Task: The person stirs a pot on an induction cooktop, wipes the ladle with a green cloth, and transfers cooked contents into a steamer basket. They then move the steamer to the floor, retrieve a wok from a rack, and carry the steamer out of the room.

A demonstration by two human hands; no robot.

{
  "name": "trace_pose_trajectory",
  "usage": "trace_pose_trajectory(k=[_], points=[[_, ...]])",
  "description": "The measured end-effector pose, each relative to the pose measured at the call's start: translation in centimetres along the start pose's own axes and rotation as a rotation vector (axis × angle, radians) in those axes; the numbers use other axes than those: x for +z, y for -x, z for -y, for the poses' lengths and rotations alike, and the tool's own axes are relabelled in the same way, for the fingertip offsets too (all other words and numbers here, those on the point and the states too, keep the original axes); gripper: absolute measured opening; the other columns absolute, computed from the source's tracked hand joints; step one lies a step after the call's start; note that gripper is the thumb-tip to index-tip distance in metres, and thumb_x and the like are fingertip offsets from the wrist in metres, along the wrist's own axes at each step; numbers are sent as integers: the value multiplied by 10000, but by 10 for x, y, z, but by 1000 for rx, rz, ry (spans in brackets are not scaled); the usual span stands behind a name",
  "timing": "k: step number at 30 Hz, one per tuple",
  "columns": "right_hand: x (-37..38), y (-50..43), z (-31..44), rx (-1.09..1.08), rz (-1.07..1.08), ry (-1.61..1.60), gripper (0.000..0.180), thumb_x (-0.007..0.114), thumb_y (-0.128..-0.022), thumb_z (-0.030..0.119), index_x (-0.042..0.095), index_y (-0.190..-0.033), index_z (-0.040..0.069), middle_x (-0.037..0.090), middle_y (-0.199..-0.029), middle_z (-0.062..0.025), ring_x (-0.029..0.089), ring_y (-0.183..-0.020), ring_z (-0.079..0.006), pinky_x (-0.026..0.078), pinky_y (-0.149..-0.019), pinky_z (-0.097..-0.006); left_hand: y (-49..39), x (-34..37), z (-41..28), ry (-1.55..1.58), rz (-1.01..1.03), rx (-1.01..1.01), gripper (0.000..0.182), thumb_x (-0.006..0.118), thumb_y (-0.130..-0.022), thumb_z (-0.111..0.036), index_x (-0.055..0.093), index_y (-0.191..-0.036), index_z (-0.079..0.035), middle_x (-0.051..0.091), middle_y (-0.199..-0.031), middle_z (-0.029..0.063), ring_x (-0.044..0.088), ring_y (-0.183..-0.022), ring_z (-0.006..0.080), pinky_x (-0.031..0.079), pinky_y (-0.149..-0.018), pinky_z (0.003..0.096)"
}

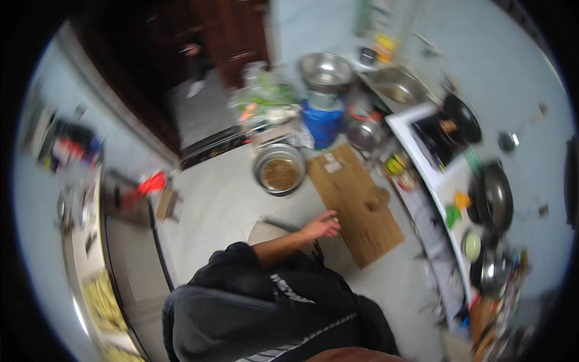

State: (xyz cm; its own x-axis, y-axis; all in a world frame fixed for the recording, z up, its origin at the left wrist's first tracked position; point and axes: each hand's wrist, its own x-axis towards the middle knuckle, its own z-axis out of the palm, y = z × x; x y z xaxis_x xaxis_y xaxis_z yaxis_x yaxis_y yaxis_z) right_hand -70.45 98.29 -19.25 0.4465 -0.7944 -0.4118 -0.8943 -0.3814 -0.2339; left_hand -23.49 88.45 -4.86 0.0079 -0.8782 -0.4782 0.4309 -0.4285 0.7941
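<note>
My left hand (322,225) reaches across in front of my body, above the near left edge of a flattened cardboard sheet (348,199) on the floor. Its fingers are apart and I see nothing held in it, though the picture is blurred. My right hand is out of view. Beyond the left hand, a round metal basin (279,149) with brown contents stands on the floor, next to the cardboard's far left corner. A roll of brown tape (383,196) appears to rest at the cardboard's right edge.
At right runs a white counter (434,181) with pans, a steel sink (398,86) and a lower shelf. Farther ahead stand a large steel bowl (326,70), a blue container (322,120) and bagged vegetables (267,90). An open doorway (203,108) shows part of another person.
</note>
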Motion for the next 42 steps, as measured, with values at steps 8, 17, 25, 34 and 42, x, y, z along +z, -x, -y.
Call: trace_pose_trajectory(k=[8,17,25,34,42], points=[[-100,-54,4,403,-136,-593,430,463,-871,402,678,-696,74,639,-701,-145,618,-728,-315,473,-698,-417,-41,0,-29,87,-11,10,494,460,-938,-212,280,-1383,-93,604,-1098,207,648,-844,274,527,-758,355],[-167,-151,-64,313,-228,-636,369,496,-862,356,634,-757,30,627,-733,-170,606,-757,-352,471,-696,-441,-104,47,-44,113,-144,47,499,501,-925,-314,332,-1343,-101,597,-1093,201,632,-850,280,515,-749,352],[-220,-208,-159,210,-227,-682,310,498,-836,296,640,-812,20,630,-826,-177,599,-813,-353,468,-704,-438,-178,160,-62,55,-144,7,540,526,-910,-353,346,-1337,-77,595,-1088,201,630,-847,268,517,-727,339],[-244,-224,-218,286,3,-723,396,473,-860,348,651,-715,26,636,-759,-166,607,-752,-333,470,-699,-426,-222,237,-83,-61,-198,-46,502,512,-925,-324,397,-1306,-18,602,-1096,185,635,-871,240,516,-762,317],[-246,-261,-220,167,-31,-700,326,517,-842,331,650,-794,37,636,-820,-179,598,-809,-351,470,-717,-426,-247,218,-84,-82,-177,-59,569,513,-913,-363,350,-1320,0,561,-1155,212,607,-944,282,497,-809,351]])
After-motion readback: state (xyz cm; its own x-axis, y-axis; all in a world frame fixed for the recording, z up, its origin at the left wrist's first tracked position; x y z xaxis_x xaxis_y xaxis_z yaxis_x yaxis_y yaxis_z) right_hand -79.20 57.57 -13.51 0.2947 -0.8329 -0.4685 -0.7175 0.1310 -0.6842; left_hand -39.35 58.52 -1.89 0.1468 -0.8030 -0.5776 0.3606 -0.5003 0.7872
